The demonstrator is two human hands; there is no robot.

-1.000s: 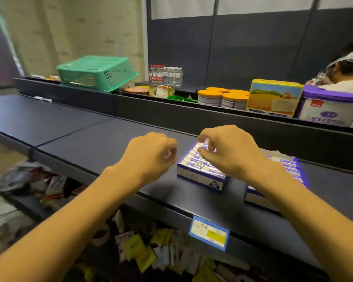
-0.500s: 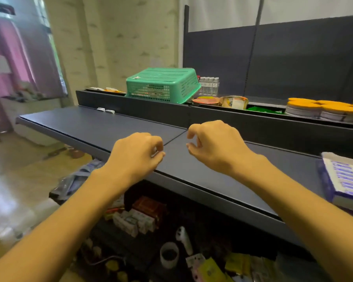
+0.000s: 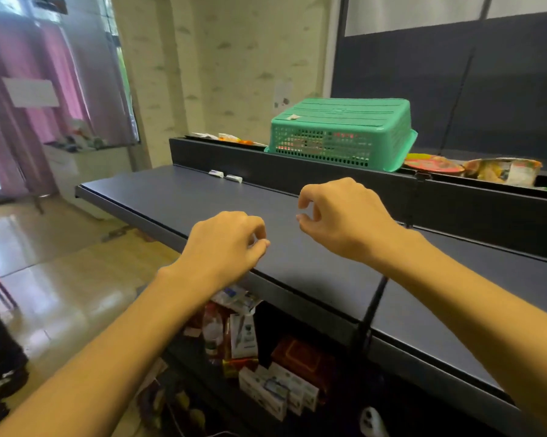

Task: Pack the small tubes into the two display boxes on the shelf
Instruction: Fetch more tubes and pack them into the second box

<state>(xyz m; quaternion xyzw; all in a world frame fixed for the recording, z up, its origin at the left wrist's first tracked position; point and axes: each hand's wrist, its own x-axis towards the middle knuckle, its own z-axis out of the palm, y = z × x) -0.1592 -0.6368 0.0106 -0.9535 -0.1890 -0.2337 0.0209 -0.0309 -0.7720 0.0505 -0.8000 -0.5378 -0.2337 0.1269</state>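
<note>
The two display boxes are out of view. Two small white tubes lie at the back of the dark shelf (image 3: 171,197), one (image 3: 216,173) beside the other (image 3: 234,178), against the raised back ledge. My left hand (image 3: 225,244) hovers over the shelf's front edge, fingers curled in, thumb against the forefinger, nothing visible in it. My right hand (image 3: 344,219) hangs a little farther back and to the right, fingers bent and apart from the thumb, empty. Both hands are well short of the tubes.
An upturned green basket (image 3: 341,134) sits on the upper ledge, with instant-noodle bowls (image 3: 502,171) to its right. Boxes and packets (image 3: 278,389) crowd the lower shelf under my arms. The shelf ends at the left, with tiled floor (image 3: 61,279) beyond.
My view has swung left along the shelf. The display boxes slid out of the right side of the frame. My right hand came off the box and both hands now hover over bare shelf.
</note>
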